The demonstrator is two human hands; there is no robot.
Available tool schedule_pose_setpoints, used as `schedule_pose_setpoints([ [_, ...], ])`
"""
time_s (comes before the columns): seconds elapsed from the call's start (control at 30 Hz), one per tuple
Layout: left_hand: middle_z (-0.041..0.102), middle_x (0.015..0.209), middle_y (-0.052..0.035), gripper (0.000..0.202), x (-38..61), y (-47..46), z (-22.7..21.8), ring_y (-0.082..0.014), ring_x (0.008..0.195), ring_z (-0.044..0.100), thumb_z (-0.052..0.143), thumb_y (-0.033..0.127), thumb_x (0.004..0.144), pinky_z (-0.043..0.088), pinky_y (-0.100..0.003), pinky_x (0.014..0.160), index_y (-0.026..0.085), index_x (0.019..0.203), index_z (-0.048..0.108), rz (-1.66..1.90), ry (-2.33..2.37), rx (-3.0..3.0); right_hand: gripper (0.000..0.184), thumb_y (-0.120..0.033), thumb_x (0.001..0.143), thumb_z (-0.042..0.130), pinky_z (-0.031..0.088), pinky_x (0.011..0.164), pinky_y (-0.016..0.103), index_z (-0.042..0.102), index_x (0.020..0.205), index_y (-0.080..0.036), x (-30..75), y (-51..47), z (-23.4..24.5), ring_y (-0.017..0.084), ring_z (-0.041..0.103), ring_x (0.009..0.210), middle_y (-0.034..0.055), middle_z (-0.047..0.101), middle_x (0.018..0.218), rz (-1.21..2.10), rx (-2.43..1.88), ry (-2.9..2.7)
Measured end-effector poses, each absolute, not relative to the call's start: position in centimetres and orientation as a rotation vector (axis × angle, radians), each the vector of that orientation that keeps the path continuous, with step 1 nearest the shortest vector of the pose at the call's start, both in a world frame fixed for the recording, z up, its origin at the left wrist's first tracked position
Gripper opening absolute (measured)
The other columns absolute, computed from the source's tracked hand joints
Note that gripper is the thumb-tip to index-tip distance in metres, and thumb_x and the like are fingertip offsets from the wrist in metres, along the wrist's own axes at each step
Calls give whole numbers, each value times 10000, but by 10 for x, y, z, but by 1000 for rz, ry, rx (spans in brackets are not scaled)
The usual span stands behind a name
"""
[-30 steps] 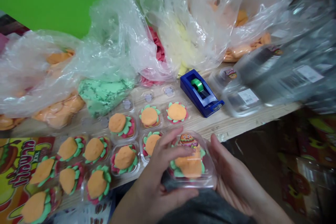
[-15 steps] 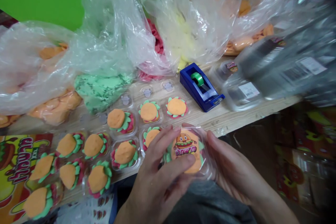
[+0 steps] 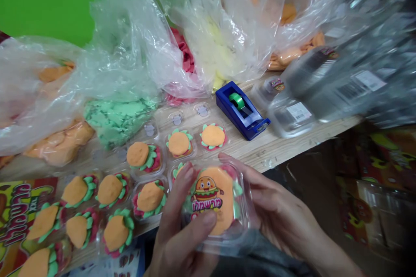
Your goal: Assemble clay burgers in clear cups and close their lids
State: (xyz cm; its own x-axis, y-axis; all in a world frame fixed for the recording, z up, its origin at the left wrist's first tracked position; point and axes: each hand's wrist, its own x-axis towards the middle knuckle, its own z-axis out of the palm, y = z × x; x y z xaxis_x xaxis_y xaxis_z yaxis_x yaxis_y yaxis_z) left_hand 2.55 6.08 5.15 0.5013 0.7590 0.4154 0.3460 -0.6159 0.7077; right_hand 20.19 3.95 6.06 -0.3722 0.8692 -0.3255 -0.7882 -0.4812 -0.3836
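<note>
A clear plastic container (image 3: 227, 207) with a burger-shaped marshmallow sweet inside is held between both hands, close to me. Its lid bears a cartoon burger sticker (image 3: 207, 190). My left hand (image 3: 182, 225) grips the left side, its thumb pressed on the lid by the sticker. Along the right side wraps my right hand (image 3: 279, 203), fingers partly hidden behind the plastic. To the left, several filled burger containers (image 3: 149, 199) stand in rows on the wooden table (image 3: 292, 147), orange tops showing. Just beyond the held container is a blue tape dispenser (image 3: 242, 112) with a green roll.
Plastic bags of green pieces (image 3: 120, 117), pink pieces (image 3: 183, 52) and orange pieces (image 3: 61, 143) line the back. Stacked clear containers (image 3: 292, 117) lie at the right. A printed burger box (image 3: 26, 212) is at the left, with more boxes (image 3: 373, 207) below the table edge.
The container has come nearer and turned more toward the camera, its sticker now larger. Both hands stay on it. The whole scene has shifted slightly left in view.
</note>
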Motion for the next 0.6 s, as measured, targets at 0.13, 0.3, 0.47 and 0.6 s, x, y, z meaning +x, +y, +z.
schedule_pose_setpoints([
  [0.13,306,1444,-32,563,29,59,54,-250,1290,342,521,-130,622,408,-427,1000,223,1058,481,992,926,2181,353,-246,897,462,464,874,276,510,1228,-356,203,35,59,126,620,955,-40,586,1232,1879,-780,-327],
  [0.3,284,1454,-18,530,29,61,57,-240,1304,320,540,-119,654,402,-410,1008,227,1054,501,929,888,2209,332,-255,901,454,424,945,327,530,1213,-337,202,35,58,153,575,1077,-27,597,1220,1910,-708,-219],
  [0.47,279,1458,37,536,24,65,58,-228,1310,311,582,-85,672,350,-437,1043,265,1076,540,890,910,2237,316,-325,877,484,484,868,406,555,1185,-329,198,36,59,211,581,1079,8,613,1204,1871,-637,-116],
  [0.6,384,1398,95,502,23,63,56,-217,1246,419,670,-36,633,398,-360,1016,338,966,645,886,1055,2083,317,-228,881,496,417,960,349,570,1163,-353,197,37,59,163,527,1148,-29,590,1236,1835,-719,-156],
])
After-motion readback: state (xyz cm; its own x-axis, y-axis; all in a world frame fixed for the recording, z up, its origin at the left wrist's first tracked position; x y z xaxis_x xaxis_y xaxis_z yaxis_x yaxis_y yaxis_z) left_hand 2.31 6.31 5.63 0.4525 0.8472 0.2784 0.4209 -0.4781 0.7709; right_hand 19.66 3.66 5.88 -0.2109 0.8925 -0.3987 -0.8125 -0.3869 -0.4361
